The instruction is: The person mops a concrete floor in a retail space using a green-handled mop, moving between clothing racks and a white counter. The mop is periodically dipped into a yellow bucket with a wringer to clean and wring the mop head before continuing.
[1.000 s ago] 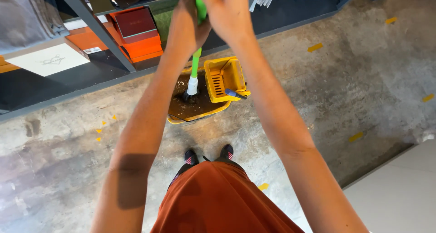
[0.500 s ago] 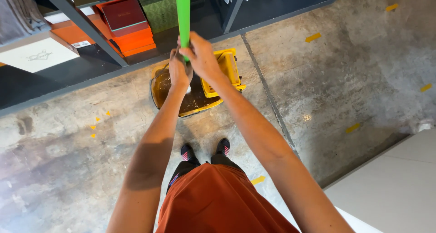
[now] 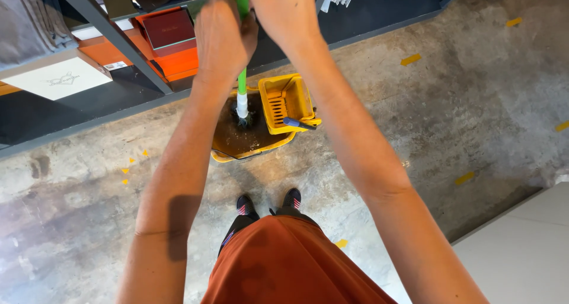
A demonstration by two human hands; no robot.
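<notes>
Both hands have risen since the earlier frame; left hand (image 3: 222,34) and right hand (image 3: 284,10) grip the green mop handle (image 3: 242,81). Its head sits in the yellow bucket (image 3: 222,156).

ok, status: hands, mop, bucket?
Left hand and right hand both grip green mop handle. Mop head down in yellow bucket, dirty water. Nothing blocking.

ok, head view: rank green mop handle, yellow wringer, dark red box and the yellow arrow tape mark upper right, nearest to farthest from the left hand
1. green mop handle: gripped in the left hand.
2. dark red box: just left of that hand, on the shelf.
3. yellow wringer: below and right, on the bucket.
4. yellow arrow tape mark: far right, on the concrete floor.
</notes>
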